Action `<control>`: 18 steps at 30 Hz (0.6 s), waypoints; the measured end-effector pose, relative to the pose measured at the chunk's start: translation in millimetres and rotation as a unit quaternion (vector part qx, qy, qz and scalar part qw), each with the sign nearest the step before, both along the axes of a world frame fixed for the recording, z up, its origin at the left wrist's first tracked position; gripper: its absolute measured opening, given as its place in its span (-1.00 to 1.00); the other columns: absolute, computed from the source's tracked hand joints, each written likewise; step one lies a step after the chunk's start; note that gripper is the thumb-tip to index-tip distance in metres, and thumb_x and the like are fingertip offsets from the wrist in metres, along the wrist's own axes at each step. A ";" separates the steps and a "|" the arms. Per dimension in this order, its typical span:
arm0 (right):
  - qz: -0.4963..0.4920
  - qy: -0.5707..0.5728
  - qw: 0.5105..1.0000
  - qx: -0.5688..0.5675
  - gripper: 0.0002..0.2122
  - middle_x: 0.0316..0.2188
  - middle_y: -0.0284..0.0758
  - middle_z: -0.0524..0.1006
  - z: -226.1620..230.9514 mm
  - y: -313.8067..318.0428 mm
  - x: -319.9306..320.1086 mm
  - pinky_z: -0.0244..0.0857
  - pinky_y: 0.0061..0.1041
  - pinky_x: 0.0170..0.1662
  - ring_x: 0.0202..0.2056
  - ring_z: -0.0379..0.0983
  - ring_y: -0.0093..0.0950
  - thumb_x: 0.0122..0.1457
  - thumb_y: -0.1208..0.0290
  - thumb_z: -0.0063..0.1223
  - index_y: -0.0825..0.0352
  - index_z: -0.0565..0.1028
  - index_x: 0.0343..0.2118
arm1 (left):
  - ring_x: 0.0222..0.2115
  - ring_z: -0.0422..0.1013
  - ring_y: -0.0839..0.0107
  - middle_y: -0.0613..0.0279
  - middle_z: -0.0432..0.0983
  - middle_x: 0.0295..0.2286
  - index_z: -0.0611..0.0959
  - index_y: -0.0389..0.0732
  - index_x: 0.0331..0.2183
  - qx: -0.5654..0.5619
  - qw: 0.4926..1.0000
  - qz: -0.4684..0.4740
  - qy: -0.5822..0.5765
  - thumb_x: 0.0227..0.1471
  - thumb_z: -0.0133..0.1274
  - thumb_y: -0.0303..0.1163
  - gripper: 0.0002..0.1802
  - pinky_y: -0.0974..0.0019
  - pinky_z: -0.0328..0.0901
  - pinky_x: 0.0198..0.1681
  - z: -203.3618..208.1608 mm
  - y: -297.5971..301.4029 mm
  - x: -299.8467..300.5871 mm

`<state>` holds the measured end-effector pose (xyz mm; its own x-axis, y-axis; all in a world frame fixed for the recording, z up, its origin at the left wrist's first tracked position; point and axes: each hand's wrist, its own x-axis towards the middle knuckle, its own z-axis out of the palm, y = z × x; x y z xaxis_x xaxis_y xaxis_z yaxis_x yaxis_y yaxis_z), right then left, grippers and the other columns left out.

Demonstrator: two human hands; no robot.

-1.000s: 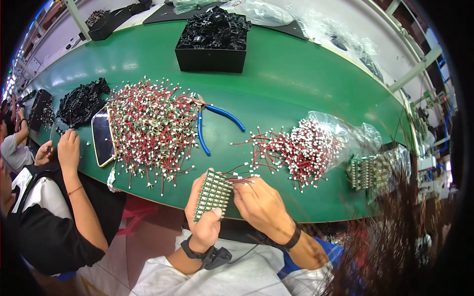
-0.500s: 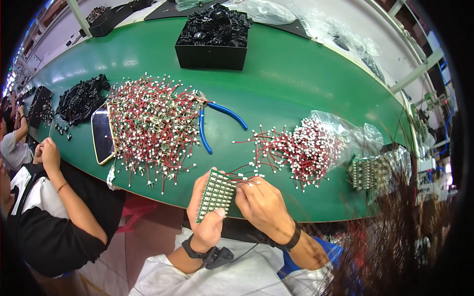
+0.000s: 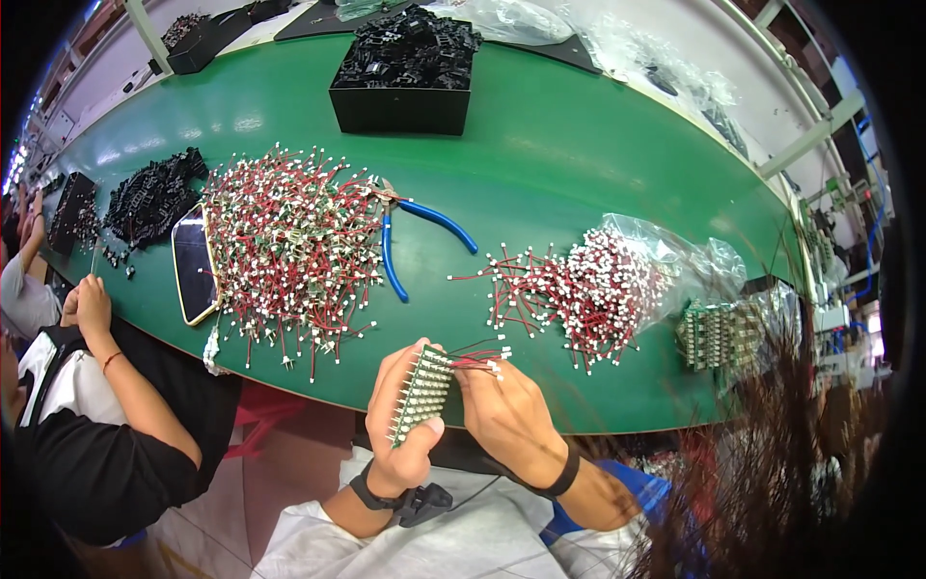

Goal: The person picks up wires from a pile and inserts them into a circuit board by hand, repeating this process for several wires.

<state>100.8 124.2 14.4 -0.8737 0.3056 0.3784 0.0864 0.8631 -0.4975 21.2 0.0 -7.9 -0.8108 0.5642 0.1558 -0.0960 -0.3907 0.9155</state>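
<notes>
- The left hand (image 3: 405,458) is closed around a green board (image 3: 422,396), thumb across its lower edge; the board is tilted, rows of small white parts facing up.
- The right hand (image 3: 509,415) is pinched narrow at the board's upper right edge, red wires (image 3: 479,360) with white ends poking from its fingers. Whether a wire meets the board cannot be told.
- Both hands are just off the desk's (image 3: 559,154) near edge.
- The work looks partway: the board is well filled with white parts, and wires are in hand.
- To the right, a loose wire heap (image 3: 608,294) spills by a clear bag (image 3: 714,265); more boards (image 3: 709,336) stand beyond, seemingly work left.
- To the left, a bigger heap (image 3: 294,251) mixes wires with green bits, probably finished pieces.
- Pliers (image 3: 387,256) lie open beside that heap, a phone (image 3: 196,265) at its far side.
</notes>
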 end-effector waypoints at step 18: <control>0.050 -0.081 0.995 0.041 -0.75 -0.35 -0.31 0.45 18.1 80.3 -24.2 0.40 -0.34 -0.29 -0.29 0.47 -0.29 -0.04 0.54 0.29 0.20 0.62 -0.23 | 0.00 0.47 0.03 -0.27 0.45 -0.02 0.28 -0.58 0.18 0.094 0.977 0.060 -0.184 -0.22 -0.16 -0.50 -0.18 0.07 0.38 0.12 3.8 -8.5 -19.3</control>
<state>76.7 204.5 32.5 -0.9498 0.1883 0.2498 0.0722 0.9089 -0.4107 2.0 -8.5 -4.1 -0.8904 0.4503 -0.0664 -0.3471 -0.5774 0.7390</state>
